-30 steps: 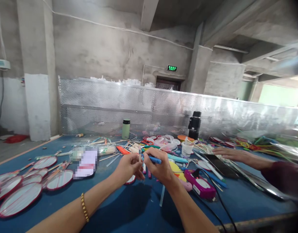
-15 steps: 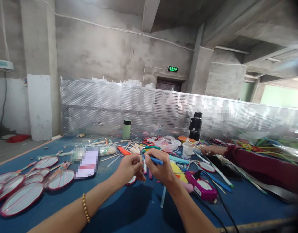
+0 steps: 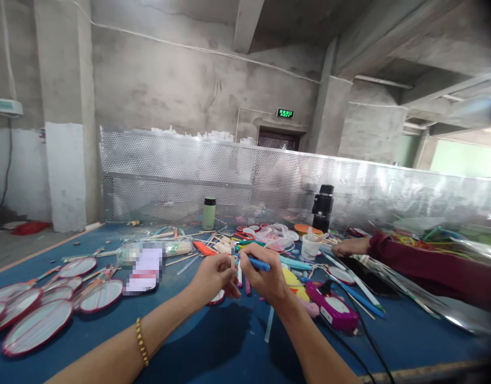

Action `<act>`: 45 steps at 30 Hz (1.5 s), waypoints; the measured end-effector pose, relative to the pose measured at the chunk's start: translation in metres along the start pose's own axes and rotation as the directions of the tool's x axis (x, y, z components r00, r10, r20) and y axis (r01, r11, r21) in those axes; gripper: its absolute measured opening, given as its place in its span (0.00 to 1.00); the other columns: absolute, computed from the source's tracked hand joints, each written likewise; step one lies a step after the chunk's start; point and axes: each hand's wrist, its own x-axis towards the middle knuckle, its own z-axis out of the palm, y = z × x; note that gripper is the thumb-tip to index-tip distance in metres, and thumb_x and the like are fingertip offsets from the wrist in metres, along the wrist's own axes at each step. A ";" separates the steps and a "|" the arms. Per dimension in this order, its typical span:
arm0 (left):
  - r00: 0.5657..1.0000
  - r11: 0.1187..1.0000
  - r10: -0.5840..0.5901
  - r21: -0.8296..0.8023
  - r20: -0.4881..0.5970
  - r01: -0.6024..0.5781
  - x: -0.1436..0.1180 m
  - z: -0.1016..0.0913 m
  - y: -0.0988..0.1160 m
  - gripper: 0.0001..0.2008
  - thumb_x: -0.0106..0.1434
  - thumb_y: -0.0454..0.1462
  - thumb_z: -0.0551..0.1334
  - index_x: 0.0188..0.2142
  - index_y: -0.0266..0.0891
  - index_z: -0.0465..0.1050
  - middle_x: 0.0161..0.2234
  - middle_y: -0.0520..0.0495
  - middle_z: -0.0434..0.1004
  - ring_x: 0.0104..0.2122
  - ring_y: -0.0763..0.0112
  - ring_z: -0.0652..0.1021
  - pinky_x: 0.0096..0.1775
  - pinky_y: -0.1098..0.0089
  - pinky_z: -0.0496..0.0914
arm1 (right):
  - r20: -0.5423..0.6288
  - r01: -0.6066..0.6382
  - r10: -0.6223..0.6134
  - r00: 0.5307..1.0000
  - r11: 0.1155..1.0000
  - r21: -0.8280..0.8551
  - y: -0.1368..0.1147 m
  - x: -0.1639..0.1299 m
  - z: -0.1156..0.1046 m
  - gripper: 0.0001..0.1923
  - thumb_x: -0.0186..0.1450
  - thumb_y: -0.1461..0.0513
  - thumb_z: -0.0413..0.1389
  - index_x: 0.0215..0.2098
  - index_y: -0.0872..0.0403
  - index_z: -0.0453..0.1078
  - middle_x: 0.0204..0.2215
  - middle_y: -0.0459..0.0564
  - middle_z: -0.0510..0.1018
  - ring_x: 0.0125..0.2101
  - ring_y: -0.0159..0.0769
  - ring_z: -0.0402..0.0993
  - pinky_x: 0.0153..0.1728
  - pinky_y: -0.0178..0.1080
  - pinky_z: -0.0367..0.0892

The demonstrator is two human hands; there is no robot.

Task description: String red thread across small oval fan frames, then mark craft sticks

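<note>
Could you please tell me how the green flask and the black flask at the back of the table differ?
The green flask is pale, slim and shorter; the black flask is dark, wider and taller. The green one stands left, the black right. Both stand upright against the perforated metal screen.

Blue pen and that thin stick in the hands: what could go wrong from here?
1. The left hand pinches the thin stick only at its lower end, so pressure from the blue pen in the right hand might bend it or make it slip.
2. The black cable of the magenta device trails beside the right forearm; an elbow could snag it.
3. A co-worker's hand works nearby, so reaches might collide.
</note>
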 end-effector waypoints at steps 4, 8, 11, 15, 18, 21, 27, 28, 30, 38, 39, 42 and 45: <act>1.000 1.000 -0.007 0.003 -0.005 0.007 0.000 0.000 0.000 0.11 0.53 0.42 0.63 0.26 0.39 0.62 0.20 0.54 0.74 0.18 0.68 0.80 0.19 0.73 0.70 | 0.009 -0.002 0.002 1.000 1.000 0.001 0.000 0.000 0.000 0.10 0.64 0.65 0.51 0.25 0.53 0.67 0.21 0.44 0.72 0.22 0.29 0.65 0.27 0.33 0.60; 1.000 1.000 -0.008 0.010 0.001 0.008 0.000 0.000 -0.001 0.11 0.54 0.42 0.63 0.27 0.40 0.62 0.20 0.53 0.74 0.19 0.67 0.80 0.20 0.72 0.70 | -0.015 -0.012 0.012 1.000 1.000 -0.011 0.001 0.000 0.001 0.10 0.64 0.65 0.51 0.25 0.53 0.67 0.21 0.44 0.72 0.22 0.29 0.66 0.28 0.33 0.60; 1.000 1.000 -0.004 0.012 0.009 0.004 0.000 0.000 -0.002 0.11 0.55 0.42 0.63 0.28 0.40 0.62 0.22 0.53 0.75 0.19 0.67 0.80 0.20 0.72 0.71 | -0.003 -0.010 0.009 1.000 1.000 -0.010 0.002 0.000 0.002 0.09 0.64 0.65 0.51 0.26 0.53 0.67 0.21 0.43 0.71 0.21 0.29 0.65 0.28 0.33 0.60; 1.000 1.000 0.003 0.009 0.015 -0.003 0.001 -0.001 -0.003 0.11 0.55 0.42 0.63 0.28 0.40 0.62 0.22 0.53 0.74 0.19 0.68 0.80 0.20 0.72 0.70 | -0.020 -0.010 0.010 1.000 1.000 -0.013 0.001 0.000 0.001 0.09 0.64 0.65 0.51 0.26 0.53 0.67 0.21 0.44 0.72 0.21 0.29 0.66 0.28 0.33 0.60; 1.000 1.000 0.011 0.013 0.020 -0.012 0.001 -0.001 -0.004 0.11 0.55 0.42 0.63 0.28 0.40 0.62 0.22 0.53 0.75 0.19 0.68 0.80 0.20 0.72 0.71 | -0.032 0.003 -0.004 0.999 1.000 -0.018 0.002 0.001 0.002 0.09 0.64 0.65 0.51 0.26 0.53 0.67 0.21 0.44 0.72 0.21 0.29 0.65 0.27 0.33 0.60; 1.000 1.000 0.014 0.018 0.025 -0.015 0.000 -0.001 -0.003 0.11 0.55 0.42 0.63 0.28 0.39 0.62 0.22 0.53 0.75 0.19 0.67 0.80 0.20 0.72 0.71 | -0.038 0.018 -0.018 0.999 1.000 -0.013 0.003 0.001 0.003 0.09 0.64 0.65 0.51 0.25 0.53 0.67 0.20 0.43 0.70 0.21 0.28 0.64 0.26 0.33 0.60; 1.000 1.000 0.007 0.023 0.020 -0.007 0.001 -0.001 -0.003 0.09 0.55 0.41 0.62 0.29 0.38 0.63 0.22 0.53 0.75 0.19 0.67 0.80 0.20 0.72 0.71 | -0.043 0.030 -0.030 0.999 0.999 -0.011 0.004 0.002 0.003 0.09 0.63 0.65 0.51 0.26 0.53 0.67 0.20 0.43 0.71 0.21 0.29 0.65 0.27 0.33 0.59; 1.000 1.000 0.004 0.021 0.020 -0.005 0.001 -0.001 -0.003 0.09 0.55 0.40 0.62 0.28 0.38 0.64 0.22 0.53 0.75 0.19 0.67 0.80 0.20 0.72 0.71 | -0.046 0.032 -0.032 0.998 0.999 -0.010 0.004 0.002 0.002 0.08 0.63 0.66 0.51 0.26 0.53 0.67 0.20 0.43 0.71 0.21 0.29 0.65 0.27 0.32 0.59; 1.000 1.000 0.002 0.016 0.021 -0.003 0.001 -0.001 -0.003 0.09 0.55 0.40 0.61 0.28 0.39 0.63 0.21 0.53 0.75 0.19 0.67 0.80 0.20 0.72 0.71 | -0.058 0.033 -0.034 0.998 0.999 -0.013 0.004 0.002 0.002 0.08 0.63 0.66 0.51 0.26 0.53 0.67 0.20 0.43 0.71 0.21 0.28 0.65 0.27 0.32 0.59; 1.000 1.000 -0.002 0.005 0.009 0.002 0.000 0.000 0.001 0.10 0.54 0.41 0.62 0.27 0.39 0.63 0.19 0.54 0.73 0.18 0.68 0.79 0.20 0.73 0.70 | -0.015 0.026 -0.026 1.000 1.000 -0.001 0.003 0.001 0.002 0.09 0.63 0.66 0.51 0.25 0.54 0.66 0.20 0.43 0.70 0.21 0.28 0.63 0.26 0.32 0.58; 1.000 1.000 -0.002 0.005 0.010 0.002 0.000 0.001 0.001 0.10 0.54 0.42 0.62 0.27 0.39 0.63 0.19 0.54 0.73 0.18 0.67 0.79 0.20 0.73 0.70 | -0.014 0.024 -0.024 1.000 1.000 0.003 0.002 0.001 0.002 0.09 0.64 0.66 0.51 0.25 0.54 0.66 0.20 0.43 0.70 0.21 0.28 0.64 0.26 0.32 0.58; 1.000 1.000 -0.008 0.010 0.006 0.008 0.001 0.001 0.000 0.10 0.53 0.41 0.63 0.27 0.39 0.62 0.20 0.54 0.74 0.18 0.67 0.80 0.20 0.72 0.71 | -0.003 0.020 -0.020 1.000 1.000 0.020 0.002 0.000 0.002 0.10 0.64 0.66 0.51 0.25 0.54 0.66 0.21 0.44 0.71 0.22 0.28 0.65 0.27 0.32 0.59; 1.000 1.000 -0.007 0.019 0.002 0.007 0.002 0.001 -0.002 0.11 0.53 0.41 0.63 0.27 0.39 0.62 0.20 0.54 0.74 0.19 0.67 0.80 0.20 0.73 0.71 | 0.011 0.016 -0.016 1.000 0.999 0.037 0.002 -0.001 0.002 0.09 0.64 0.66 0.51 0.25 0.54 0.66 0.22 0.44 0.72 0.23 0.28 0.65 0.28 0.32 0.59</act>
